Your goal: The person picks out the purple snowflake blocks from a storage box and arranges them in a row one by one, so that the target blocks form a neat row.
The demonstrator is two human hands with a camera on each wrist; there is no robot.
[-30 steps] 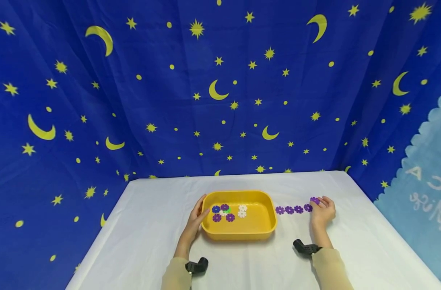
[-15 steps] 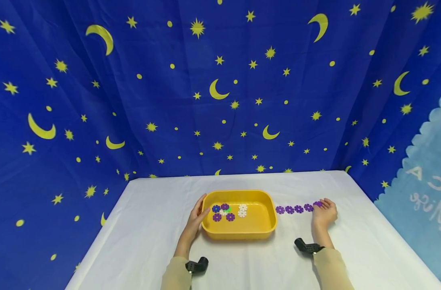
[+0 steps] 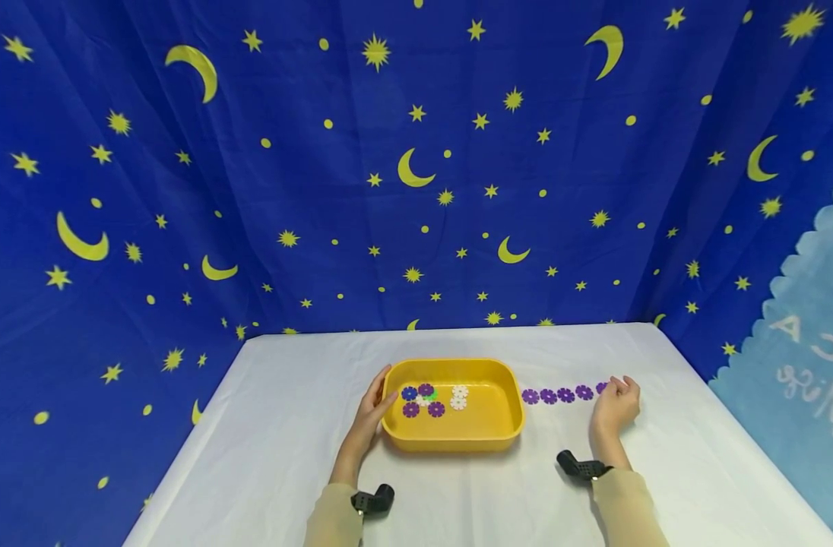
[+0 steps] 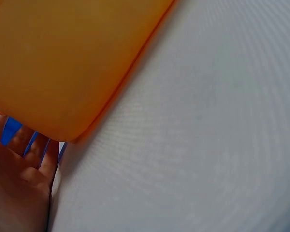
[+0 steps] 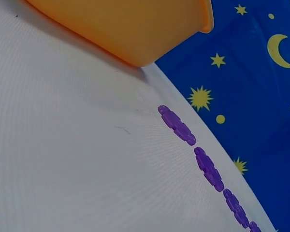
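Observation:
My left hand (image 3: 366, 418) grips the left end of a yellow plastic tub (image 3: 451, 445), thumb over the rim and fingers along the outside. In the left wrist view, that hand (image 4: 26, 179) lies against the tub's orange-looking wall (image 4: 82, 63). To the tub's right, purple snowflake discs (image 3: 548, 396) lie in a row on the white cloth. At the row's right end, my right hand (image 3: 615, 414) pinches the last purple disc (image 3: 602, 387), partly hidden by the fingers. The right wrist view catches several discs (image 5: 209, 169) edge-on, but not the hand.
Inside the tub are more purple discs (image 3: 411, 410), a blue disc (image 3: 408, 393), white discs (image 3: 459, 403) and a bit of green. A blue curtain (image 3: 348, 190) with moons and stars rises behind the white-covered table (image 3: 266, 425).
My right hand has lowered the purple disc to the row's right end and shifted slightly right, its fingers now covering more of it. The left hand and tub stay in place.

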